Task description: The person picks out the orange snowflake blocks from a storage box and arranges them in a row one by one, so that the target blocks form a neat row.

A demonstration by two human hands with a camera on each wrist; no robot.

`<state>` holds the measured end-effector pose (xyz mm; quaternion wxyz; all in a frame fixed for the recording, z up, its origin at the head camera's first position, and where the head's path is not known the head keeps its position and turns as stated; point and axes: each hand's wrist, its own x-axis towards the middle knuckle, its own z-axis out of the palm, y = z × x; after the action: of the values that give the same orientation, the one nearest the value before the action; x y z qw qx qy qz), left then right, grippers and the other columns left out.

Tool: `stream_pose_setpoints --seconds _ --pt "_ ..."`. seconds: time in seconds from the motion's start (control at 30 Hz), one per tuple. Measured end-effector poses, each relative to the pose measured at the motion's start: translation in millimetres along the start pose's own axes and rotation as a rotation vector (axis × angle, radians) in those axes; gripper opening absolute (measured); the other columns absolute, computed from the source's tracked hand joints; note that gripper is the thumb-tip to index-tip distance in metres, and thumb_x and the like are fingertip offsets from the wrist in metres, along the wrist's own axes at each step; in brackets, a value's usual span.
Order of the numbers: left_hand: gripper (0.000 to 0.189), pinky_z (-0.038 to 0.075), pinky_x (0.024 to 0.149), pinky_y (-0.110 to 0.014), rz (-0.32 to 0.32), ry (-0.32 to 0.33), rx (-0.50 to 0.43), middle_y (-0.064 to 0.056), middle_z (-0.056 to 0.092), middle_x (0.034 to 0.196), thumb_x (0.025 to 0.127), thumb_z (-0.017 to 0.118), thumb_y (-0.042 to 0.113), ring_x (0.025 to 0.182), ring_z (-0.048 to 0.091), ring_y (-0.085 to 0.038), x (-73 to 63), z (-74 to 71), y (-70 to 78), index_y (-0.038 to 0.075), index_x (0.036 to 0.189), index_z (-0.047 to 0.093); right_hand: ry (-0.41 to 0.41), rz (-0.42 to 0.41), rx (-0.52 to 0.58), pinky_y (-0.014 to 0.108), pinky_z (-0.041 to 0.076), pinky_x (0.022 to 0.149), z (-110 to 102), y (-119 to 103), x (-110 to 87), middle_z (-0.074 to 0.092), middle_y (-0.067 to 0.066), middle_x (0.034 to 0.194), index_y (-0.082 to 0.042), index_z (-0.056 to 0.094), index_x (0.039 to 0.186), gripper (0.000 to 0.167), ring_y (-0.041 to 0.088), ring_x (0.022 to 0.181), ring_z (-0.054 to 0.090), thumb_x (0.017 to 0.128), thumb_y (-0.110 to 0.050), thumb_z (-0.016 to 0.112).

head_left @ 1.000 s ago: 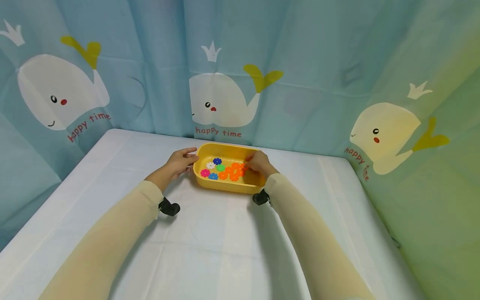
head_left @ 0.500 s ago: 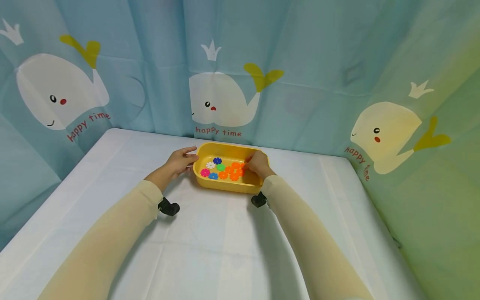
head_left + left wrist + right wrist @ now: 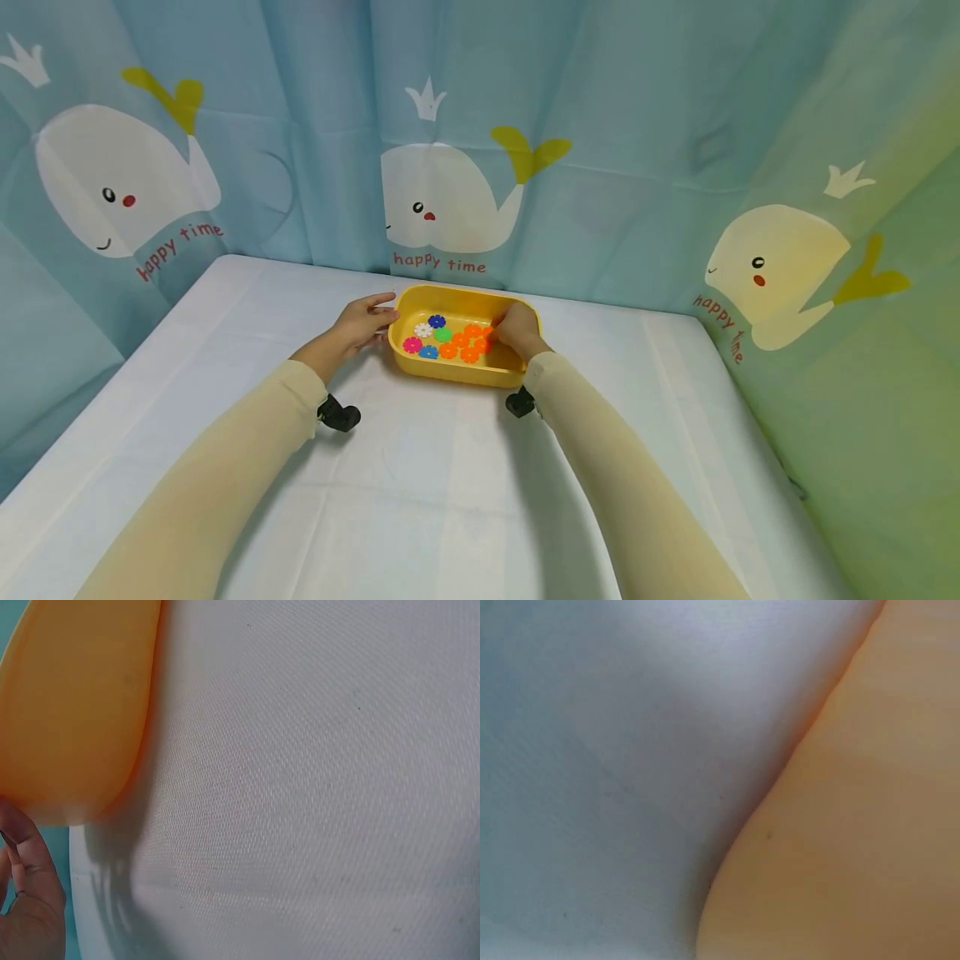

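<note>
A yellow plastic basin [image 3: 457, 374] stands at the back of the table, holding several flower-shaped plastic discs. Orange discs [image 3: 469, 355] cluster towards its right side; on the left lie a pink disc [image 3: 412, 345], a white one [image 3: 423, 330], a dark blue one [image 3: 437, 321], a light blue one [image 3: 428, 352] and a green one [image 3: 442, 335]. My left hand [image 3: 358, 323] touches the basin's left end from outside, fingers loosely extended. Inside the right end reaches my right hand [image 3: 521, 327], fingers pointing down beside the orange discs; whether it pinches one I cannot tell.
White cloth covers the table [image 3: 405, 500]. Behind it hangs a blue curtain [image 3: 622, 217] printed with whales, close to the basin's far side; a greenish stretch runs along the right. Black wrist cameras [image 3: 339, 414] sit under both sleeves.
My right hand and forearm have shifted slightly at the basin's right end. The left hand keeps its place, and the discs look unchanged.
</note>
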<state>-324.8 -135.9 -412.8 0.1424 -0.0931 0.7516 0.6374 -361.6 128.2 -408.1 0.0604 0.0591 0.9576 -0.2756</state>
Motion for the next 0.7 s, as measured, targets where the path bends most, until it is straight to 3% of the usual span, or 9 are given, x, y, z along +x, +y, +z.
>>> stream_pose_setpoints --seconds 0.43,0.7 --pt "0.055 0.051 0.069 -0.019 0.0 -0.008 -0.005 -0.012 0.05 0.142 0.101 0.056 0.02 0.107 0.059 -0.02 0.5 0.1 0.2 0.02 0.153 0.037 -0.037 0.02 0.023 0.029 0.053 0.088 -0.6 2.2 6.2 0.07 0.01 0.11 -0.003 0.075 0.102 0.028 0.023 0.098 0.059 0.077 -0.011 0.083" --pt "0.055 0.05 0.066 -0.018 -0.001 -0.008 -0.014 -0.011 0.05 0.142 0.101 0.056 0.02 0.114 0.058 -0.022 -0.1 -0.4 0.8 0.02 0.153 0.037 -0.056 0.033 0.028 0.026 0.054 0.081 -2.1 2.6 9.3 0.071 0.009 0.104 -0.004 0.078 0.096 0.025 0.021 0.091 0.061 0.074 -0.013 0.086"
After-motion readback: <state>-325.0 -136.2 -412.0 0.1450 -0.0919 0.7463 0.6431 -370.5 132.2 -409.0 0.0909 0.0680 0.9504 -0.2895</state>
